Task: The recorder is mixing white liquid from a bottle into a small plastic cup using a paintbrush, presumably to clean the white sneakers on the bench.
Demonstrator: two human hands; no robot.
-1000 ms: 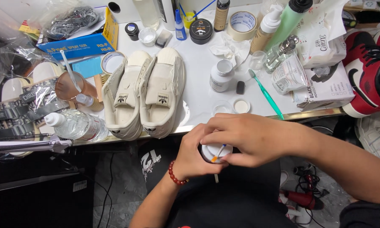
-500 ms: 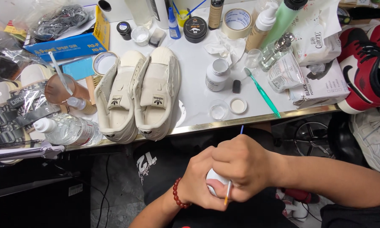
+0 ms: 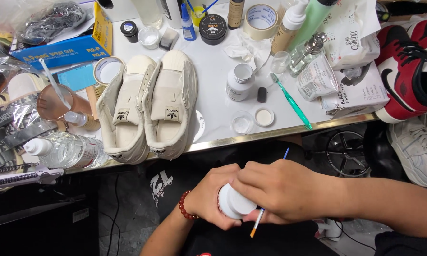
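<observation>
Two hands meet low in the view, below the table edge, over the person's lap. The left hand (image 3: pixel 213 196), with a red bead bracelet (image 3: pixel 185 212) at the wrist, wraps around a small white jar (image 3: pixel 233 204) from the left. The right hand (image 3: pixel 280 189) lies over the jar's right side, fingers curled on its cap, and also grips a thin brush (image 3: pixel 260 219) whose blue handle end pokes up behind the knuckles and whose orange tip points down.

On the white table (image 3: pixel 213 85) above, a pair of cream sneakers (image 3: pixel 149 106) lies side by side, heels toward the person, each with a small dark logo patch on the tongue. Left of them a long blue box (image 3: pixel 61 51) with a yellow end lies at a slant, and a lighter blue flat pack (image 3: pixel 75 76) sits just below it. A clear water bottle (image 3: pixel 64 149) rests on its side at the near left edge. Right of the sneakers stands a white bottle (image 3: pixel 239 81) with a pale label, and a green toothbrush (image 3: pixel 291 102) lies diagonally beside it. A round black tin (image 3: pixel 213 28) and a roll of tape (image 3: pixel 260 20) sit at the far edge. A white box (image 3: pixel 360 92) with black print lies at the right, under crumpled clear wrappers, touching a red, black and white sneaker (image 3: pixel 410 61).
</observation>
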